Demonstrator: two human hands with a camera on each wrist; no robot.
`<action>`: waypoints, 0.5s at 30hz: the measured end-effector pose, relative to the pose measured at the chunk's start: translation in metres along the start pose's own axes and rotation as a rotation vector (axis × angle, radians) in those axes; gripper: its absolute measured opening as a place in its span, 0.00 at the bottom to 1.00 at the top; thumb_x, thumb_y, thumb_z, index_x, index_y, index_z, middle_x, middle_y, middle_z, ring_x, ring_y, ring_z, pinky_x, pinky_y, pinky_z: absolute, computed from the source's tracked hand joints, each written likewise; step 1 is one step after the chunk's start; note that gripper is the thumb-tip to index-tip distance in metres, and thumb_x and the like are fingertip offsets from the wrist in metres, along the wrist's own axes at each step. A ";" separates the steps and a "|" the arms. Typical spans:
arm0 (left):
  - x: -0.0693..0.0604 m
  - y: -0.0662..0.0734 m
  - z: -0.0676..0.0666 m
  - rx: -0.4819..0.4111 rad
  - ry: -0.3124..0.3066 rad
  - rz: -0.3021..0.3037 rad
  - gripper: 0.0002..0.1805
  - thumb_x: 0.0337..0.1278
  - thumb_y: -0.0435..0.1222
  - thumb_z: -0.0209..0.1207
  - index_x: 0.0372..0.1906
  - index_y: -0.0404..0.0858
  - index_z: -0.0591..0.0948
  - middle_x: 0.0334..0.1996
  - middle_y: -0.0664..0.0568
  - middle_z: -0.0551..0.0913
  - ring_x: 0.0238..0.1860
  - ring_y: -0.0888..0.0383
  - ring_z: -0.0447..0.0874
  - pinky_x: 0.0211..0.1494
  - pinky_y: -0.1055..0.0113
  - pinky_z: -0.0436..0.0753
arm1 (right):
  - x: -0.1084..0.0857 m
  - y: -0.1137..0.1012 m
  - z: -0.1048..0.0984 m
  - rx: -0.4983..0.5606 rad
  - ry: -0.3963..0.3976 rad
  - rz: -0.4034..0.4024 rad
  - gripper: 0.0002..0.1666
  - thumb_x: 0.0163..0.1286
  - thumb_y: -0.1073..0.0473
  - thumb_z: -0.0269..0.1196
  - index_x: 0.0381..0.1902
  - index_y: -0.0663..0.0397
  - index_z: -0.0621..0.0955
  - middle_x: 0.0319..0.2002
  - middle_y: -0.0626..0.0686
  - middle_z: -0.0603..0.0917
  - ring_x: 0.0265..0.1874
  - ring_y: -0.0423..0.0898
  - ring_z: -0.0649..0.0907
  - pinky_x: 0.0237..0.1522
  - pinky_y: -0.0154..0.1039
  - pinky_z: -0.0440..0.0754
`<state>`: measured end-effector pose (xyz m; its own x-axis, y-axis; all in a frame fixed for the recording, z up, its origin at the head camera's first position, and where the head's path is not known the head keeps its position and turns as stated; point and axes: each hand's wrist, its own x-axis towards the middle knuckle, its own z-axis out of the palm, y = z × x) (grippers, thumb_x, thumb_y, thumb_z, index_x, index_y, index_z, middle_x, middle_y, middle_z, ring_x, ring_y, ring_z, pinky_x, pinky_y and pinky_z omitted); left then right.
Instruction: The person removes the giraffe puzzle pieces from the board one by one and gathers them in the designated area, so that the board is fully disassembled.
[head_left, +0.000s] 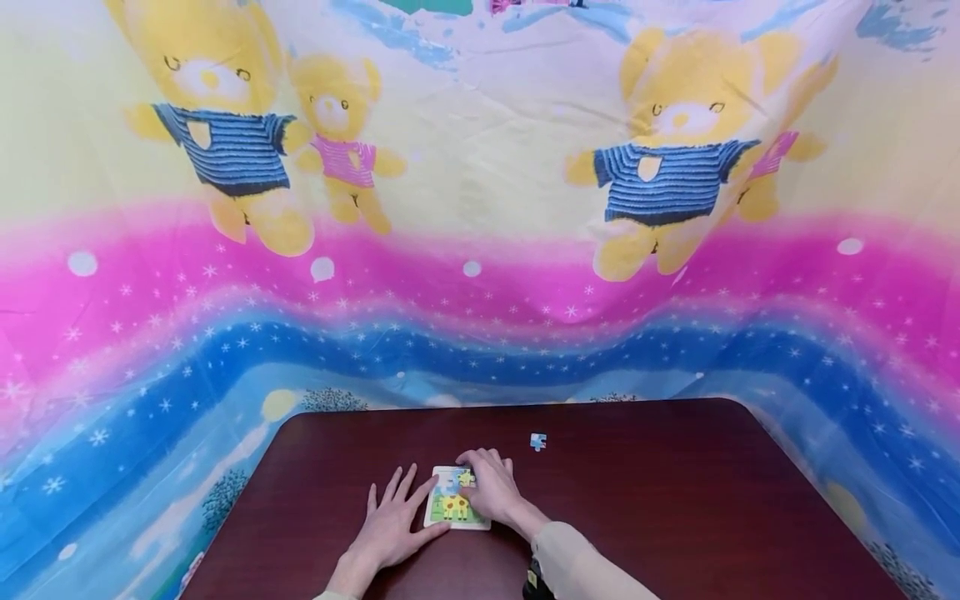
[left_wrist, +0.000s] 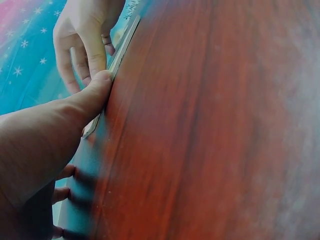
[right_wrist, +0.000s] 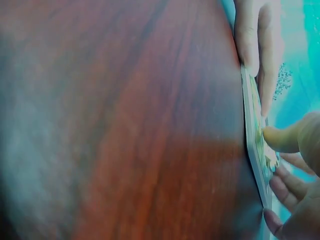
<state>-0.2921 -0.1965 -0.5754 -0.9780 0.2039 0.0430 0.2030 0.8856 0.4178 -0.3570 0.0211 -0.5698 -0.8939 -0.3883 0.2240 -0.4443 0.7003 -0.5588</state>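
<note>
A small jigsaw puzzle board [head_left: 455,527] with a giraffe picture and a pale border lies flat on the dark table. My left hand [head_left: 388,525] is spread at its left side, thumb and index finger touching the border and the other fingers on the tabletop. Over the upper right part of the board, my right hand [head_left: 495,490] has thumb and fingers curled around a yellow puzzle piece [head_left: 467,477]. In the right wrist view that piece [right_wrist: 271,163] looks slightly raised at the board's surface. The hand hides part of the picture.
A loose blue and white puzzle piece [head_left: 538,442] lies on the table [head_left: 675,492] behind and to the right of the board. A patterned cloth [head_left: 480,292] with bears hangs behind the table and along its sides.
</note>
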 end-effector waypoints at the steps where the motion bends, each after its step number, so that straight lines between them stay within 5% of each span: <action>1: -0.001 0.000 0.001 -0.001 -0.001 0.000 0.48 0.65 0.69 0.65 0.84 0.52 0.72 0.87 0.36 0.63 0.88 0.31 0.56 0.80 0.16 0.51 | -0.001 0.000 0.001 0.007 0.015 0.017 0.19 0.70 0.59 0.77 0.57 0.52 0.88 0.51 0.50 0.87 0.52 0.49 0.79 0.51 0.46 0.66; 9: -0.003 0.000 0.005 0.005 0.012 0.008 0.47 0.64 0.69 0.66 0.83 0.52 0.73 0.86 0.36 0.64 0.87 0.30 0.57 0.80 0.15 0.53 | -0.008 -0.002 0.006 0.097 0.105 0.073 0.17 0.64 0.60 0.80 0.51 0.50 0.91 0.45 0.51 0.87 0.47 0.49 0.76 0.47 0.44 0.63; 15: 0.001 -0.001 0.002 -0.002 0.016 0.006 0.47 0.65 0.69 0.66 0.83 0.52 0.73 0.87 0.36 0.63 0.88 0.30 0.56 0.80 0.16 0.51 | -0.005 0.000 0.003 0.138 0.090 0.065 0.19 0.64 0.62 0.80 0.53 0.49 0.92 0.47 0.53 0.88 0.50 0.51 0.76 0.48 0.45 0.62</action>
<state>-0.2932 -0.1963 -0.5777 -0.9775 0.2023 0.0600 0.2086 0.8836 0.4191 -0.3529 0.0214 -0.5736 -0.9250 -0.2852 0.2511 -0.3784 0.6306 -0.6776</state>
